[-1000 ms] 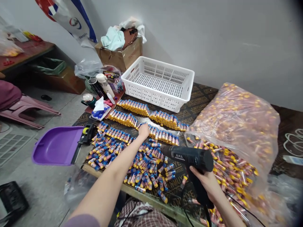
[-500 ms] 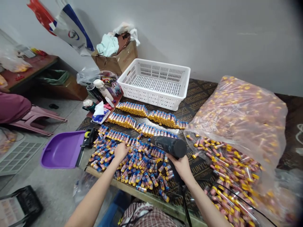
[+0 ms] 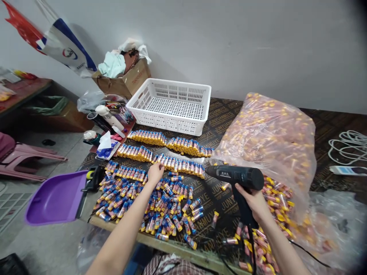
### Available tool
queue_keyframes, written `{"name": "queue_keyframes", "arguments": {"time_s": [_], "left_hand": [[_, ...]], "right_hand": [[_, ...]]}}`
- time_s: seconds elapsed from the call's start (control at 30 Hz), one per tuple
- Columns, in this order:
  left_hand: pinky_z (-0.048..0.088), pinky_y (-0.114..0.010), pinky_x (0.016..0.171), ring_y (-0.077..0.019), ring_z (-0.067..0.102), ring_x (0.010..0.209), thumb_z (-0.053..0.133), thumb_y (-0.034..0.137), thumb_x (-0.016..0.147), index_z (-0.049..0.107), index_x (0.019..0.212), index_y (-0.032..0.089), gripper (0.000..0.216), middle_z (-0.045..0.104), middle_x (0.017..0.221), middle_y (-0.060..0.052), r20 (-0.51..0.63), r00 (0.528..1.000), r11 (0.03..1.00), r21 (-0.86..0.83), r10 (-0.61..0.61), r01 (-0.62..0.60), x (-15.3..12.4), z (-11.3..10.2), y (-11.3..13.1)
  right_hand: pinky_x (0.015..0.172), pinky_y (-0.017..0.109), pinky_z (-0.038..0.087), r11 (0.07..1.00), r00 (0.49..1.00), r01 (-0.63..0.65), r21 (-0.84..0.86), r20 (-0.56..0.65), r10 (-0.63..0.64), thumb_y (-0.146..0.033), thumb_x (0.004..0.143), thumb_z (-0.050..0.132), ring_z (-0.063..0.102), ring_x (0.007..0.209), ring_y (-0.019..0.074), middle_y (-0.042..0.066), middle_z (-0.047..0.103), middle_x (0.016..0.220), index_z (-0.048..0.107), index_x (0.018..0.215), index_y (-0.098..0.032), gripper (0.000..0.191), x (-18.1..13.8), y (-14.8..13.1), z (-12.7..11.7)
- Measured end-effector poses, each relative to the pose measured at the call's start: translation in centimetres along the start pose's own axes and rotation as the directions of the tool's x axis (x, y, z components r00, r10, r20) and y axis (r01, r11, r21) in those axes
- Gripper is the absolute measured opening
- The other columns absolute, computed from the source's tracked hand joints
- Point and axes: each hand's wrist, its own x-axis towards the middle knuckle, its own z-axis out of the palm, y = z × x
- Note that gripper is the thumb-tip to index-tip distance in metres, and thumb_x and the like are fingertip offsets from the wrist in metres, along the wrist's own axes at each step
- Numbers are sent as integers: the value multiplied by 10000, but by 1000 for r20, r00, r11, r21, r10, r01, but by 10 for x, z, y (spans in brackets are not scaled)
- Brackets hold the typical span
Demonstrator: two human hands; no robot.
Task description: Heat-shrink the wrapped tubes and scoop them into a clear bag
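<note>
My right hand [image 3: 252,202] is closed round the grip of a black heat gun [image 3: 235,177], whose nozzle points left over the table. My left hand [image 3: 155,173] reaches forward with its fingers curled down onto small blue-labelled tubes [image 3: 160,194], at the near end of a lined-up row [image 3: 179,164]. What its fingers hold is hidden. Three rows of such tubes lie side by side beyond a loose heap of them.
A white slotted basket [image 3: 172,104] stands at the back. A big clear bag of yellow-capped tubes [image 3: 266,137] fills the right side, with several spilling out. A purple tray [image 3: 53,198] sticks out at the left edge. Bottles, cups, a cardboard box [image 3: 126,80] and white cable [image 3: 346,147] lie around.
My left hand went from the far row back to the heap, then forward to the row's end. The heat gun swung left over the tubes, then back to the right.
</note>
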Motion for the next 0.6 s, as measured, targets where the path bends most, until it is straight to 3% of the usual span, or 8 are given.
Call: {"name": "queue_keyframes", "arguments": {"time_s": [0.17, 0.33, 0.47, 0.6], "left_hand": [[439, -250, 708, -188, 631, 801, 478, 290, 794, 651, 852, 163, 222, 696, 860, -66, -45, 997, 997, -35, -67, 65, -33, -15, -44], [466, -276, 740, -202, 643, 799, 469, 340, 778, 639, 843, 174, 247, 698, 831, -58, -114, 964, 964, -146, -241, 224, -94, -30, -117], [494, -300, 745, -212, 650, 777, 482, 399, 734, 627, 843, 181, 283, 699, 816, -53, -165, 924, 908, -308, -345, 284, -140, -34, -174], [516, -314, 671, -226, 652, 713, 514, 472, 675, 626, 797, 180, 334, 696, 770, -60, -132, 908, 836, -459, -397, 299, -149, -38, -221]], "right_hand": [[706, 382, 538, 992, 991, 120, -42, 66, -117, -414, 566, 773, 656, 812, 258, 64, 710, 888, 644, 939, -177, 460, 17, -12, 18], [580, 363, 540, 997, 958, 59, -48, 285, -42, -451, 578, 763, 645, 639, 234, 68, 708, 783, 645, 901, -164, 448, 24, -30, 68], [619, 338, 541, 986, 908, 146, -77, 406, -102, -440, 591, 760, 644, 730, 230, 61, 707, 861, 657, 914, -178, 428, 23, -41, 113], [622, 340, 535, 978, 904, 174, -119, 413, -110, -452, 609, 740, 634, 713, 227, 47, 702, 789, 667, 856, -182, 372, 12, -45, 152]]}}
